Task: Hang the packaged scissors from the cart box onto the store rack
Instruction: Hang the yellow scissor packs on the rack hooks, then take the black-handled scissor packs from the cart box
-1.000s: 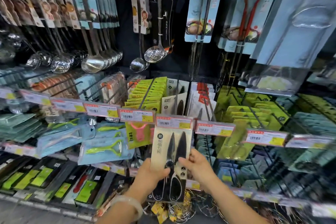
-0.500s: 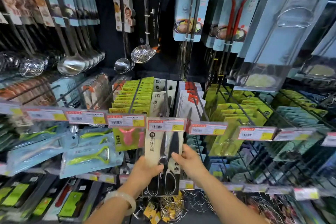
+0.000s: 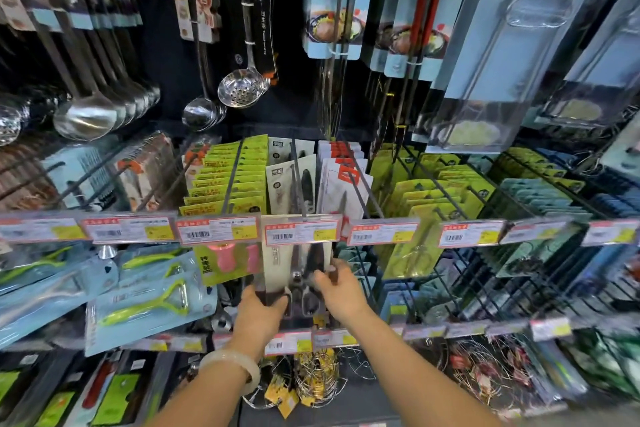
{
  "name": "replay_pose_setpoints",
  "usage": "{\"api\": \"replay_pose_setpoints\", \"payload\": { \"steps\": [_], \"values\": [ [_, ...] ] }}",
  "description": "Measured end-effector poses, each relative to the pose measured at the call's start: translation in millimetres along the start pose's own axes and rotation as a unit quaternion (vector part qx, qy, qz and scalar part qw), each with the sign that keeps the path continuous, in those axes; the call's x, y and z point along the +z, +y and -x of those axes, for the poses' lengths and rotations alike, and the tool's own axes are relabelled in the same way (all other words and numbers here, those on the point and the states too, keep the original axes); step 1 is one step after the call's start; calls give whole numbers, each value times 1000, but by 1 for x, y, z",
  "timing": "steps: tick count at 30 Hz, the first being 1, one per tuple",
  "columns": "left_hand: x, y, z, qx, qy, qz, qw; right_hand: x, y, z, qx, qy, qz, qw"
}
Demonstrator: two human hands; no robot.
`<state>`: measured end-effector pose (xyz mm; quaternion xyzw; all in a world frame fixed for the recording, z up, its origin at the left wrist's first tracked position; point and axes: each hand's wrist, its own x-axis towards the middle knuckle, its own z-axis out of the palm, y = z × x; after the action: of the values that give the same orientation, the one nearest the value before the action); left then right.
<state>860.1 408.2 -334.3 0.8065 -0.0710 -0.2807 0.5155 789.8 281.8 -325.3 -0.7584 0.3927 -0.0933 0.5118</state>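
Scissors pack: black-handled scissors on a pale cream card under clear plastic (image 3: 300, 274) sit in our hands right in front of the rack, the card's top edge tucked behind the red-and-white price label (image 3: 302, 231) at the tip of a black metal peg (image 3: 298, 180).
Progress: we judge the hang as nearly done but not finished; we cannot see the card's hole, so we cannot tell whether it is on the peg. What seems left is sliding the pack back and letting go. No cart box is in view.
Left hand: our left hand (image 3: 260, 314), with a pale bangle (image 3: 231, 365) on the wrist, grips the pack's lower left edge, thumb on the front.
Right hand: our right hand (image 3: 337, 291) pinches the right edge higher up, fingers curled round it.
Look of the pack: dark blades point up, looped handles down; it is blurred, so the print is unreadable.
Neighbours: cream cards of the same kind (image 3: 289, 180) hang further back on that peg, between yellow-green packs (image 3: 228, 184) and white cards with red tabs (image 3: 341, 180).
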Motion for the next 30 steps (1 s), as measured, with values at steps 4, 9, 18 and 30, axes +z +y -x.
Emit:
{"api": "replay_pose_setpoints", "payload": {
  "steps": [4,9,18,30],
  "values": [
    [17,-3,4,-28,-36,-172,984,-4,21,10,21,-12,79,997],
    [66,8,25,97,-92,-431,893,-41,52,28,10,-23,178,984],
    [226,71,111,314,-167,-587,727,-207,137,85,19,60,380,923],
    [517,110,285,468,-292,-563,616,-475,307,231,215,216,366,879]
  ]
}}
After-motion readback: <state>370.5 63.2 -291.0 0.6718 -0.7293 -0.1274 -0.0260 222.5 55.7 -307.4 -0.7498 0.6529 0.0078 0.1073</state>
